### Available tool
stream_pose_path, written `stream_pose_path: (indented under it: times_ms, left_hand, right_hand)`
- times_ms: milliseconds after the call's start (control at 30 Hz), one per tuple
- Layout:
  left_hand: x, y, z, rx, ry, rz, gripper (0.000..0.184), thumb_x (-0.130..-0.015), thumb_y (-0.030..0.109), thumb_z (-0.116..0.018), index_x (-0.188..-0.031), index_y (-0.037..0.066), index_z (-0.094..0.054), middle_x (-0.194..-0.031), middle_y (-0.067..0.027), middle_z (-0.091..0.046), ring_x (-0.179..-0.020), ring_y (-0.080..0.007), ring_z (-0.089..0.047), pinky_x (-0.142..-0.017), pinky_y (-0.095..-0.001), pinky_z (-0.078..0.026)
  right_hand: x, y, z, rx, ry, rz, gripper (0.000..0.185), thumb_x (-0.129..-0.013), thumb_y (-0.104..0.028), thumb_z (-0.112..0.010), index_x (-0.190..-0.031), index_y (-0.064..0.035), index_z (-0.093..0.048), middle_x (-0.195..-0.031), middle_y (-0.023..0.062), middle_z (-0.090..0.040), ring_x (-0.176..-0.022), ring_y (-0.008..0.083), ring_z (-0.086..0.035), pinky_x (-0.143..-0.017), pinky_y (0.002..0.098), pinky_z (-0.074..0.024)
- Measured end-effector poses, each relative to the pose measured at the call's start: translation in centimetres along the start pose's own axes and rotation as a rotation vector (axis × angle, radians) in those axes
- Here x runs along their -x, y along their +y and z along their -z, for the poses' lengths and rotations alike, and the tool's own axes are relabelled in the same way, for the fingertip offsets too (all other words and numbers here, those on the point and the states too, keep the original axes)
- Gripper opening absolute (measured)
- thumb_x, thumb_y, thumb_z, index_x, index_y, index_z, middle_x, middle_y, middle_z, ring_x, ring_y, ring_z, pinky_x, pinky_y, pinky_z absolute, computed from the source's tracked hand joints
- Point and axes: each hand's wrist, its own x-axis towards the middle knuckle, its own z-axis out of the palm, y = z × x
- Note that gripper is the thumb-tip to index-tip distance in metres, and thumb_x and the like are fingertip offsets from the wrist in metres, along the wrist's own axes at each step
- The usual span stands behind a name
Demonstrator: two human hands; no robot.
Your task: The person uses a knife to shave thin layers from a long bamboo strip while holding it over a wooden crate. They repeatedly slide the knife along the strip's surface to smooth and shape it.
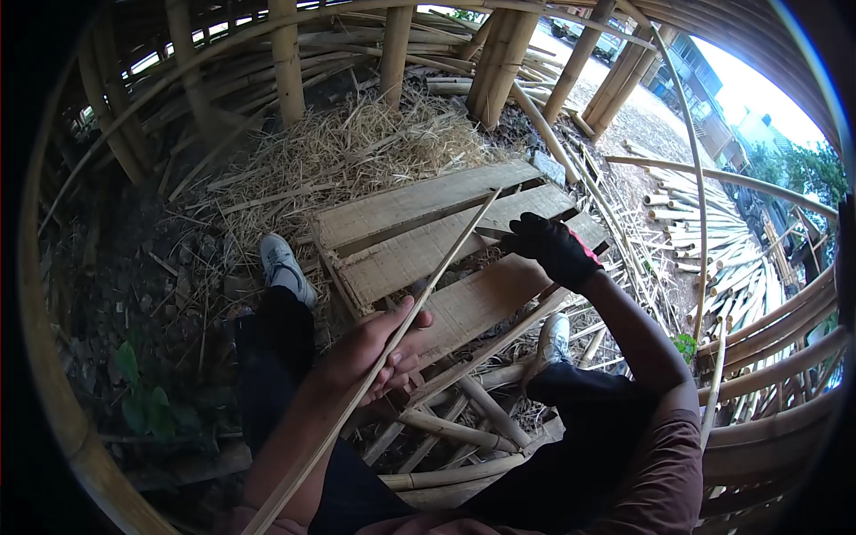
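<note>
A long, thin bamboo strip (455, 251) runs slantwise from the lower left up past the middle of the view. My bare left hand (383, 348) is closed around it, with the thumb on top. My right hand (555, 251) wears a black glove with a red cuff and is closed on a knife; its narrow blade (489, 233) points left, close to the strip's upper end. The knife's handle is hidden in the glove. Beneath both hands stands a low wooden slat bench (392, 263) with gaps between its boards.
Bamboo shavings (357, 147) are heaped behind the bench. Upright bamboo posts (287, 62) stand beyond, and a stack of cut bamboo poles (727, 259) lies at the right. Curved bamboo pieces (776, 374) crowd the right edge. My shoes (283, 267) flank the bench.
</note>
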Motion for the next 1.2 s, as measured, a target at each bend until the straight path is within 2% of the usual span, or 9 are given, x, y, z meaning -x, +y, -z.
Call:
stream_pose_path:
  times_ms: [67, 133, 167, 233, 500, 633, 767, 933, 1200]
  left_hand:
    - [0.0, 0.0, 0.2, -0.036, 0.029, -0.008, 0.037, -0.105, 0.038, -0.035, -0.110, 0.003, -0.046, -0.053, 0.0070, -0.035, -0.033, -0.0003, -0.029, -0.031, -0.0151, -0.027]
    - [0.0, 0.2, 0.3, -0.043, 0.026, 0.006, 0.041, -0.105, 0.038, -0.034, -0.117, 0.001, -0.045, -0.053, 0.0067, -0.035, -0.033, -0.0004, -0.029, -0.032, -0.0153, -0.027]
    - [-0.1, 0.1, 0.2, -0.051, 0.021, 0.019, 0.045, -0.105, 0.038, -0.033, -0.124, -0.001, -0.044, -0.053, 0.0064, -0.034, -0.033, -0.0005, -0.029, -0.032, -0.0155, -0.028]
    - [-0.3, -0.1, 0.2, -0.075, 0.046, -0.004, 0.048, -0.105, 0.038, -0.033, -0.128, -0.003, -0.042, -0.053, 0.0060, -0.035, -0.034, -0.0008, -0.030, -0.032, -0.0155, -0.029]
    - [-1.5, 0.2, 1.6, -0.072, 0.037, -0.123, 0.039, -0.102, 0.028, -0.038, -0.123, -0.004, -0.046, -0.067, 0.0019, -0.048, -0.045, -0.0031, -0.044, -0.036, -0.0166, -0.035]
    - [-2.6, 1.0, 2.1, 0.038, 0.200, -0.047, 0.034, -0.102, 0.028, -0.038, -0.109, -0.001, -0.054, -0.066, 0.0017, -0.049, -0.045, -0.0034, -0.046, -0.036, -0.0164, -0.036]
    - [-3.2, 1.6, 3.2, 0.032, 0.035, -0.034, 0.039, -0.103, 0.035, -0.037, -0.106, 0.000, -0.053, -0.055, 0.0046, -0.042, -0.034, -0.0028, -0.035, -0.031, -0.0162, -0.032]
    - [-3.8, 2.2, 1.7, 0.060, 0.266, -0.032, 0.031, -0.099, 0.030, -0.041, -0.101, 0.002, -0.054, -0.055, 0.0051, -0.039, -0.035, -0.0040, -0.037, -0.031, -0.0163, -0.033]
    - [-4.8, 2.1, 3.5, -0.020, 0.020, -0.060, 0.026, -0.098, 0.033, -0.044, -0.090, 0.009, -0.050, -0.057, 0.0047, -0.042, -0.038, -0.0040, -0.040, -0.032, -0.0160, -0.034]
  right_hand:
    - [-0.4, 0.9, 0.2, -0.004, 0.049, -0.011, 0.040, -0.091, -0.012, -0.055, -0.131, -0.0151, -0.057, -0.124, 0.0120, -0.061, -0.109, 0.0298, -0.061, -0.090, 0.0358, -0.0503]
    - [-0.2, 1.0, 1.5, 0.944, 0.064, -0.032, 0.033, -0.089, -0.014, -0.057, -0.122, -0.0136, -0.062, -0.104, 0.0099, -0.064, -0.095, 0.0272, -0.063, -0.076, 0.0371, -0.0517]
    - [0.1, 0.9, 2.2, 0.839, 0.099, -0.283, 0.030, -0.088, -0.013, -0.057, -0.117, -0.0171, -0.063, -0.086, 0.0082, -0.061, -0.080, 0.0253, -0.062, -0.064, 0.0388, -0.0493]
    - [0.0, 2.3, 2.8, 0.775, 0.372, -0.098, 0.027, -0.097, -0.020, -0.050, -0.120, -0.0201, -0.062, -0.082, 0.0138, -0.061, -0.068, 0.0310, -0.061, -0.057, 0.0441, -0.0480]
    - [0.0, -2.2, 1.5, 0.646, 0.171, -0.321, 0.044, -0.088, -0.008, -0.045, -0.130, -0.0181, -0.056, -0.086, 0.0118, -0.066, -0.075, 0.0315, -0.064, -0.066, 0.0427, -0.0509]
    - [0.2, -0.8, 1.3, 0.444, 0.020, 0.040, 0.039, -0.091, -0.010, -0.048, -0.126, -0.0213, -0.060, -0.093, 0.0108, -0.068, -0.081, 0.0316, -0.066, -0.071, 0.0413, -0.0525]
    - [0.2, 1.4, 2.1, 0.341, -0.026, -0.030, 0.027, -0.094, -0.017, -0.051, -0.116, -0.0226, -0.067, -0.089, 0.0093, -0.069, -0.076, 0.0305, -0.066, -0.070, 0.0422, -0.0524]
    - [2.7, 11.7, 1.3, 1.192, 0.099, -0.509, 0.024, -0.098, -0.024, -0.047, -0.091, -0.0184, -0.069, -0.070, 0.0092, -0.064, -0.061, 0.0279, -0.062, -0.057, 0.0439, -0.0484]
    - [2.5, 3.7, 1.5, 0.512, 0.351, -0.499, 0.019, -0.088, -0.029, -0.059, -0.097, -0.0143, -0.068, -0.080, 0.0097, -0.068, -0.077, 0.0313, -0.067, -0.065, 0.0428, -0.0507]
